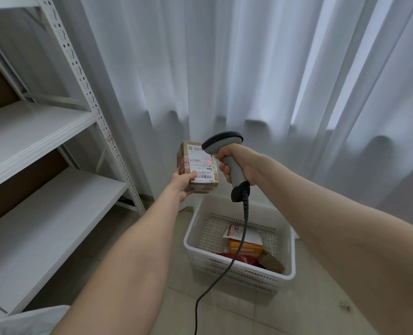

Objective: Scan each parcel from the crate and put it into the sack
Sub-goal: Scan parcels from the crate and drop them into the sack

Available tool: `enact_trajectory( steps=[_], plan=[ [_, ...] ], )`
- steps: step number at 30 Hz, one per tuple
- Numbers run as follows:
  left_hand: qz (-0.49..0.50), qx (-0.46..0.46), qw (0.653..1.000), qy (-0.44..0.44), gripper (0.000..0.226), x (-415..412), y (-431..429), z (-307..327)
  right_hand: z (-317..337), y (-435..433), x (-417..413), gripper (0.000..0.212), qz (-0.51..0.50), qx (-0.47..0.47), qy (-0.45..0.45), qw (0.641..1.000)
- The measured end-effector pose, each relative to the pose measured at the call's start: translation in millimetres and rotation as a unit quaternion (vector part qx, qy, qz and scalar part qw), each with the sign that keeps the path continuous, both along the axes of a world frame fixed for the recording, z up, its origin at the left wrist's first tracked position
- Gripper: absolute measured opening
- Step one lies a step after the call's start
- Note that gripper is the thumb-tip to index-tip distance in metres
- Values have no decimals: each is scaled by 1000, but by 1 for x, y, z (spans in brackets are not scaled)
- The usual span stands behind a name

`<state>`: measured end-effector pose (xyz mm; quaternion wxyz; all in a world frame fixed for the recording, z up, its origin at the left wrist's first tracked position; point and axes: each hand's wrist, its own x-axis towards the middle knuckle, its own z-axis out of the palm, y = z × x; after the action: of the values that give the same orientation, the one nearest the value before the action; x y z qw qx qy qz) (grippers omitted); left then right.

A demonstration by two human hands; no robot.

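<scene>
Across the back of the floor (309, 305) I see a white curtain (249, 68) hanging to the tiles. A white shelving rack (31, 131) fills the left side, its front post coming down near the floor's back edge. Bare tiles lie open on the near side and to the right of the crate.

On the floor between the rack's foot and the curtain stands a white perforated crate (239, 274). Gathered toward its near right corner are a white pouch (234, 232) with red print, an orange box (249, 249), a red bag (244, 259) and a brown paper packet (271, 262).

Above the crate's far left corner, my left grip (180, 186) holds a cardboard parcel (199, 165) from below, thumb curled over the lower edge of its white label. A red dot glows on that label.

Just to the right, my right grip (236, 163) is wrapped round the handle of a grey scanner (227, 151), whose head is tipped toward the label and sits very near the parcel's top right corner. Its dark cable (197, 310) hangs over the crate and runs down to the near edge of the floor.

White fabric (26, 320) shows at the near left corner; I cannot tell what it is.
</scene>
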<state>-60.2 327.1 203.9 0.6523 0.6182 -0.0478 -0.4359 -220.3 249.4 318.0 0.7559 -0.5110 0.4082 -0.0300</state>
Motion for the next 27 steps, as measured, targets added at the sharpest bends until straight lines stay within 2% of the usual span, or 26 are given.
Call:
enact_trajectory(
  steps=[6, 11, 14, 17, 21, 27],
  plan=[
    [5, 3, 1000, -18, 49, -27, 39, 10, -8, 31, -27, 10, -9, 23, -39, 999],
    [-7, 42, 998, -41, 54, -57, 95, 21, -26, 70, -64, 18, -104, 44, -92, 989],
    [0, 47, 998, -35, 52, -75, 139, 25, -38, 100, -81, 32, -136, 14, -84, 987],
    [3, 73, 997, -25, 57, -92, 182, 34, -48, 137, -88, 41, -136, -6, -75, 988],
    [-27, 130, 991, -20, 73, -100, 231, 42, -53, 191, -81, 44, -104, 45, -115, 987],
    [-73, 136, 988, 27, 48, -83, 305, 35, -66, 253, -55, 41, -60, 46, -107, 991]
  ],
)
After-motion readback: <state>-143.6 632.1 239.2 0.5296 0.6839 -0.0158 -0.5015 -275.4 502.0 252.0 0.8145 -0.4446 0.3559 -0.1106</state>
